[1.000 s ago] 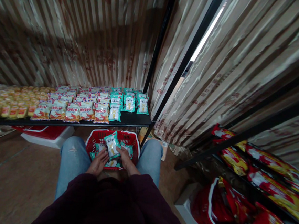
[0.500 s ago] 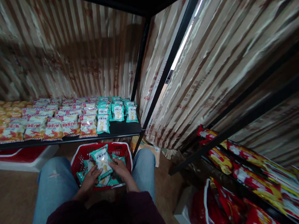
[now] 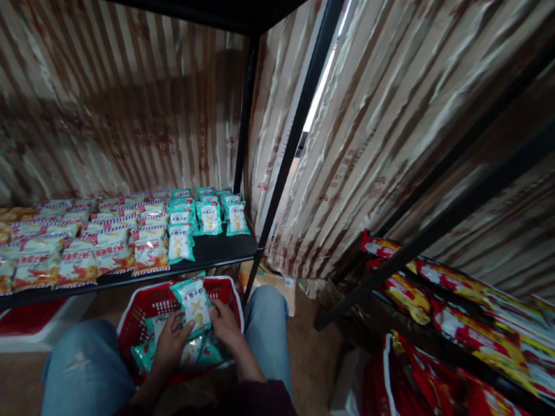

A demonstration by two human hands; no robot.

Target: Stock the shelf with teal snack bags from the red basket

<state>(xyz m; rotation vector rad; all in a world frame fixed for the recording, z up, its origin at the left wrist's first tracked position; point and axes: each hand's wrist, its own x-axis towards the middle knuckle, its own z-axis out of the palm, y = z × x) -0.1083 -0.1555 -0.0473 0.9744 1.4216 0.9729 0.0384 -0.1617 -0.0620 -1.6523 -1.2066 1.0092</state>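
Between both hands I hold a green and white snack bag (image 3: 195, 306), its printed front facing up. My left hand (image 3: 171, 340) is closed on its left lower edge, and my right hand (image 3: 225, 324) grips the right edge. Directly beneath sits a red plastic basket (image 3: 131, 319) between my knees, with several more green snack bags (image 3: 146, 354) in it. In front, on the black shelf (image 3: 213, 247), matching green bags (image 3: 181, 242) stand in rows at the right end.
White and orange snack bags (image 3: 150, 247) fill the shelf farther left. A black shelf post (image 3: 281, 163) rises close to my right knee. Red and yellow packets (image 3: 407, 297) lie on a low rack at right. A red and white bin (image 3: 27, 320) sits under the shelf at left.
The held bag has risen slightly toward the shelf edge, still in both hands. My view has shifted a little, so the shelf appears lower and farther left.
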